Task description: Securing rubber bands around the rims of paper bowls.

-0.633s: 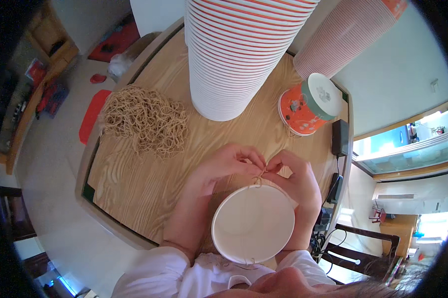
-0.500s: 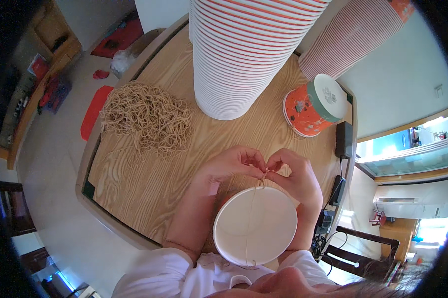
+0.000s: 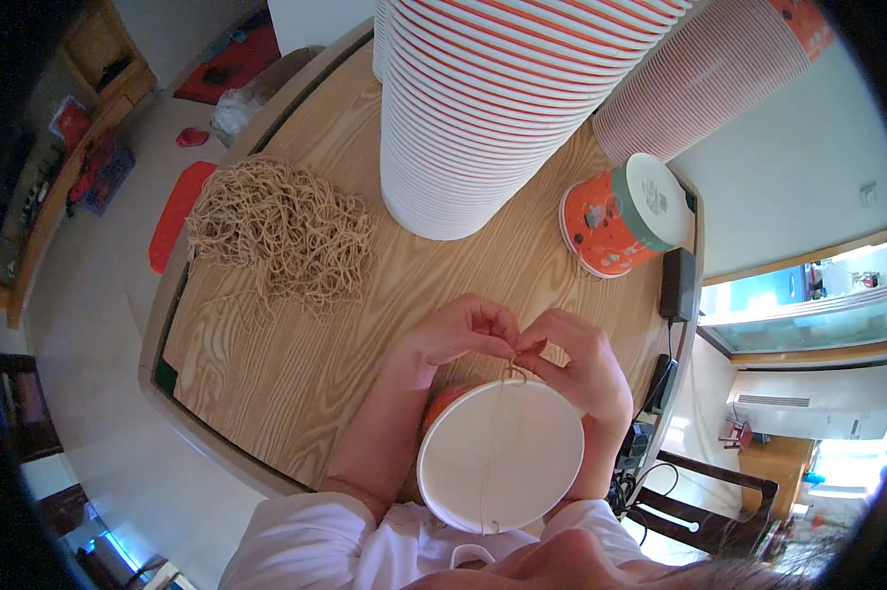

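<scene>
Facing up toward the person, the open mouth of a white-lined tub [image 3: 537, 457] lies between the two forearms, close to the chest of a white shirt [image 3: 301, 546], with a patch of orange outer wall showing at its left. A thin tan cord [image 3: 515, 374] runs faintly across the mouth from a small loop at the near rim to another loop at the far rim. Just beyond that rim, the left hand [image 3: 463, 332] curls inward, thumb and fingertips nearly closed on the cord, while the right hand [image 3: 583, 364] meets it from the other side, its thumb and forefinger also pinched together at the cord; the fingertips hide how much each has hold of. Farther off on the wood-grain table [image 3: 266, 393], a tangled heap of tan cord [image 3: 286, 231] lies to the left, and a black power adapter [image 3: 677, 285] sits near the right edge. Above it in view, an orange and green tub [image 3: 610, 224] stands base-up. A tall stack of white tubs [image 3: 492, 128] rises at the middle, and behind it to the right leans a second stack [image 3: 704, 88] by the pale wall
</scene>
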The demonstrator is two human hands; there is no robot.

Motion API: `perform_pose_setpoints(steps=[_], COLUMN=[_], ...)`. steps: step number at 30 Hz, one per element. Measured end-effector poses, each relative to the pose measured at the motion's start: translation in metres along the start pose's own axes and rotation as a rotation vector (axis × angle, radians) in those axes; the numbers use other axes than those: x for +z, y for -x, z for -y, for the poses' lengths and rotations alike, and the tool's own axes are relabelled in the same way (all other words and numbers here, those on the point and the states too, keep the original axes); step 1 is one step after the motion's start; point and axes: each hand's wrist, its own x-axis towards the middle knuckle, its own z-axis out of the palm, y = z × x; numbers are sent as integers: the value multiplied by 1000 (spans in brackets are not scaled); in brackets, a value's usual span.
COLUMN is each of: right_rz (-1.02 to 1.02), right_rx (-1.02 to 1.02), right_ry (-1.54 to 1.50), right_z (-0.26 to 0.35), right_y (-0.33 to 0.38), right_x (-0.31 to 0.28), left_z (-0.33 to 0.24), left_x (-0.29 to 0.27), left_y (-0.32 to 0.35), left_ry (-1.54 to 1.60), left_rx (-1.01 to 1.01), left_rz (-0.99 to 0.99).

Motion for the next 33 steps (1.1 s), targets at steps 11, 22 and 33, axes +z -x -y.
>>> perform_pose_setpoints(steps=[11, 22, 33], right_rz=[-59, -26, -34], right_rx=[88, 142, 152], right_ry=[44, -2, 49], right_z=[12, 5, 6], right_y=[11, 5, 5], right_x=[-9, -1, -3], left_z=[-1, -8, -8], left_x=[2, 4, 13], left_y=[1, 3, -2], left_ry=[45, 113, -8], left_rx=[41, 44, -131], left_rz=[-36, -63, -48])
